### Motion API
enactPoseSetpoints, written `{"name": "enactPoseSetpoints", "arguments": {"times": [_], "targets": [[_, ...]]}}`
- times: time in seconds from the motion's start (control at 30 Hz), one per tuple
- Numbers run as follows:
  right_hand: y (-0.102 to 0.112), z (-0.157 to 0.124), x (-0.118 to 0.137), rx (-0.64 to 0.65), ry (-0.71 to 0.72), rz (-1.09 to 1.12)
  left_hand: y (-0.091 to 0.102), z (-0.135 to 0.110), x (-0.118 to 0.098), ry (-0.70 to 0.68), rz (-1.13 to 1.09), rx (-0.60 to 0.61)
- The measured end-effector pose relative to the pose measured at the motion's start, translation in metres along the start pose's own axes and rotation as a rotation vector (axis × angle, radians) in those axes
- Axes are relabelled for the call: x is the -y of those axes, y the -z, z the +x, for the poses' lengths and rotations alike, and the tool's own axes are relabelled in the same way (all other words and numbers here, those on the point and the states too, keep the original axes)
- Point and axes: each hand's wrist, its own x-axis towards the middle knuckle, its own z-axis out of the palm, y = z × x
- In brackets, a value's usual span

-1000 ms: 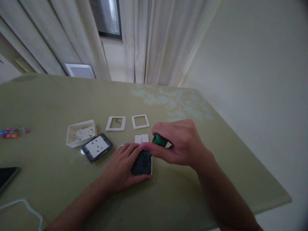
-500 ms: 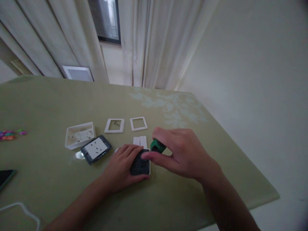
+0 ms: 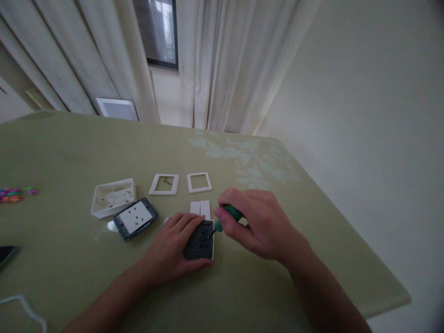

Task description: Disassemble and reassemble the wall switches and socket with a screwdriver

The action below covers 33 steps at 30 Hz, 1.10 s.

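My left hand [image 3: 173,247] grips a square, dark grey wall-switch module [image 3: 198,243] with a white edge, fingers over its far side and thumb along its near side. In my right hand [image 3: 258,226] is a green-handled screwdriver [image 3: 231,212], tilted down to the left. Its thin shaft ends on the module's face; the exact contact point is too small to make out. Just behind the module lie two white rectangular pieces [image 3: 200,208]. Left of my left hand, a wall socket [image 3: 136,218] with a white face and dark frame leans on a white box.
The open white mounting box [image 3: 114,198] stands at the left. Two white square frames [image 3: 163,192] lie farther back, with screws inside the left one. Small colourful pieces [image 3: 15,194], a dark device [image 3: 6,255] and a white cable [image 3: 29,309] are at far left. A wall borders the right.
My right thumb has drawn back from over the module, and the screwdriver's shaft now shows, pointing down at its face. My left hand keeps its hold. The whole view has shifted slightly.
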Motion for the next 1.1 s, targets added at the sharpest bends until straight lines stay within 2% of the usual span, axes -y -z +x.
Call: {"name": "enactPoseSetpoints", "arguments": {"times": [0.13, 0.33, 0.47, 0.63, 0.8, 0.97, 1.1], "targets": [[0.007, -0.001, -0.003, 0.077, 0.028, 0.061, 0.001, -0.001, -0.001, 0.010, -0.002, 0.003], [0.003, -0.001, -0.006, -0.003, 0.067, -0.004, 0.003, -0.001, -0.003, 0.019, -0.031, -0.002], [0.005, 0.000, -0.004, 0.046, 0.056, 0.070, 0.003, -0.001, -0.003, 0.016, -0.015, 0.007], [0.010, 0.000, -0.005, 0.041, -0.015, 0.016, 0.003, 0.000, -0.003, 0.021, -0.024, 0.021], [0.012, 0.001, -0.002, 0.100, 0.063, 0.149, 0.003, 0.001, -0.003, 0.012, -0.018, 0.020], [0.006, 0.001, 0.000, -0.003, 0.012, -0.040, 0.004, 0.002, -0.003, 0.007, -0.006, 0.027], [0.007, 0.002, 0.002, 0.053, 0.069, 0.077, 0.004, 0.001, -0.003, 0.002, 0.001, 0.031]]}}
